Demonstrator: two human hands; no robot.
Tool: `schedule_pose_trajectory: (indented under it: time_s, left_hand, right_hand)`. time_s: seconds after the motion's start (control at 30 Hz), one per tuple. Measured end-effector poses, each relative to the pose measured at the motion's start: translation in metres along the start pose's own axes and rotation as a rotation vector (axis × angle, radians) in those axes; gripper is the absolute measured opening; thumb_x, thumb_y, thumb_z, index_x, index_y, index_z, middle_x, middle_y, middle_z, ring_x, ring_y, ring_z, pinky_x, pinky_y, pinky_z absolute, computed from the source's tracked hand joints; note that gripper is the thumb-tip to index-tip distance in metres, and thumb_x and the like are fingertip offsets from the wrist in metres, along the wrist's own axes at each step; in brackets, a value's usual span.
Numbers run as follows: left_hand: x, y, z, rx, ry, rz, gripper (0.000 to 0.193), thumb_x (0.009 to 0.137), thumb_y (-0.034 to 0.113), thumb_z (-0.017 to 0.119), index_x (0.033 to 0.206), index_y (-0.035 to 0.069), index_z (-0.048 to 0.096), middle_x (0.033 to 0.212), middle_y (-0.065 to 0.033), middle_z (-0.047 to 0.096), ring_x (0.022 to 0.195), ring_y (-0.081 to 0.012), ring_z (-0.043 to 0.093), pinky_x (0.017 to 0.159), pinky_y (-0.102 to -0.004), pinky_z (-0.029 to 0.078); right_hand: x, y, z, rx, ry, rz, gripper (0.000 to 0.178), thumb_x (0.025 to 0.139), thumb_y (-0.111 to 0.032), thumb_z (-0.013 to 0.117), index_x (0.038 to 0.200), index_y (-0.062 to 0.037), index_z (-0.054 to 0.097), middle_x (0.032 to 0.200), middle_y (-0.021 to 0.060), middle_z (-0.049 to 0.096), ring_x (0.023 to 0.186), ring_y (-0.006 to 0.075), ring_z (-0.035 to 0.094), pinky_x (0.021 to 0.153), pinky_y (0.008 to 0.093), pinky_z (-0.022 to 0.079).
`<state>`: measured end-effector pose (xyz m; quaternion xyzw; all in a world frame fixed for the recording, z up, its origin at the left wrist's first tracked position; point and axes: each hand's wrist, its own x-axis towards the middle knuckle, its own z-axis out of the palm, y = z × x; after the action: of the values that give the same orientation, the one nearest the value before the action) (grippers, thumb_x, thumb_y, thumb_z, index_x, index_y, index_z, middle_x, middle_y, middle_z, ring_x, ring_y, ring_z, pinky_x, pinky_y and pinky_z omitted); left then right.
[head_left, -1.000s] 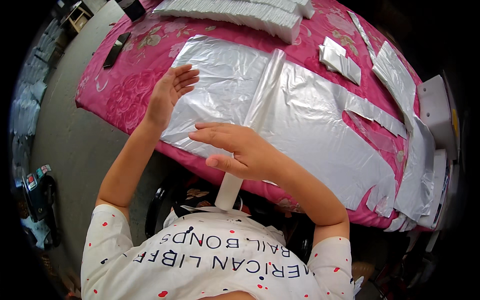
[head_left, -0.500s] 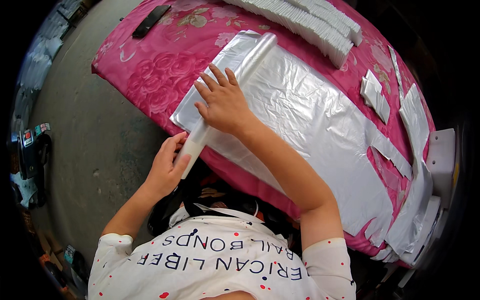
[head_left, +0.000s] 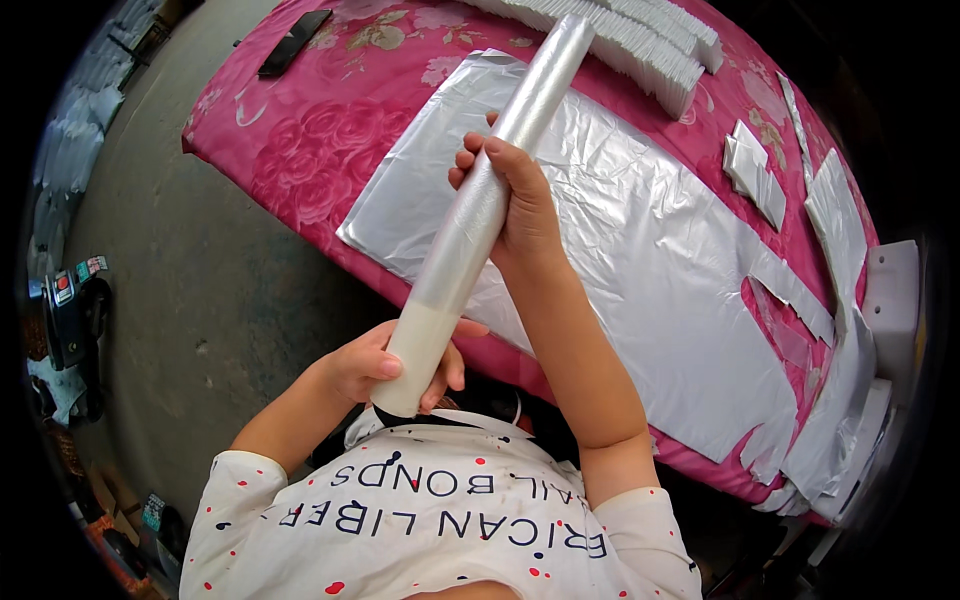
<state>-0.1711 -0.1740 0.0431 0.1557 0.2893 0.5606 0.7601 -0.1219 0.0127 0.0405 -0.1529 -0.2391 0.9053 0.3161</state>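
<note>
A long roll of shiny clear plastic film [head_left: 470, 228] is lifted at a slant in front of me, its whitish lower end close to my shirt. My right hand [head_left: 515, 190] wraps round its upper half, fingers on the far side and thumb on top. Near the lower end, my left hand [head_left: 375, 365] grips the roll with the thumb on top and fingers coming out beyond it. Beneath the roll lies a flat stack of silvery plastic sheets [head_left: 640, 270], wrinkled, with cut-out edges at its near right end.
A pink floral cloth [head_left: 310, 170] covers the table. On it lie a dark phone [head_left: 295, 43], rows of folded white packs [head_left: 650, 70], a small white bundle [head_left: 753, 175] and loose silvery strips [head_left: 835, 225]. A pale plastic piece [head_left: 892, 300] stands at the right edge.
The roll has come up off the sheets and toward me. My right hand has gone from lying flat on it to wrapping round it; my left hand has moved down and right with its end.
</note>
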Motion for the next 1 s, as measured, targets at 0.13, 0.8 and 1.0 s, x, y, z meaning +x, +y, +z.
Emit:
schedule_pose_trajectory:
  time_s: [0.13, 0.8, 1.0]
  left_hand:
    - [0.028, 0.0, 0.011, 0.596, 0.391, -0.019, 0.064, 0.071, 0.031, 0.072, 0.117, -0.006, 0.047, 0.081, -0.0075, 0.056, 0.063, -0.0122, 0.056, 0.056, -0.0266, 0.049]
    - [0.077, -0.016, 0.03, 0.394, -0.034, -0.219, 0.081, 0.062, 0.044, 0.079, 0.118, 0.001, 0.042, 0.096, -0.012, 0.057, 0.068, -0.0138, 0.058, 0.055, -0.0277, 0.051]
    - [0.086, -0.012, 0.033, 0.425, 0.036, -0.186, 0.071, 0.077, 0.048, 0.065, 0.124, 0.001, 0.04, 0.104, -0.0124, 0.055, 0.073, -0.0126, 0.058, 0.062, -0.0272, 0.051]
  right_hand:
    - [-0.019, -0.033, -0.007, -0.302, 0.163, -0.12, 0.045, 0.076, -0.016, 0.066, 0.108, -0.0014, 0.039, 0.087, 0.009, 0.053, 0.075, 0.0157, 0.057, 0.066, 0.0315, 0.052]
    - [-0.089, -0.064, -0.036, -0.201, 0.202, -0.211, 0.06, 0.077, -0.017, 0.068, 0.122, -0.0001, 0.031, 0.085, 0.0056, 0.051, 0.075, 0.0134, 0.056, 0.069, 0.0305, 0.051]
    - [-0.087, -0.062, -0.043, -0.222, 0.269, -0.242, 0.058, 0.077, -0.015, 0.068, 0.12, 0.0, 0.033, 0.087, 0.006, 0.052, 0.076, 0.0139, 0.056, 0.068, 0.0303, 0.05]
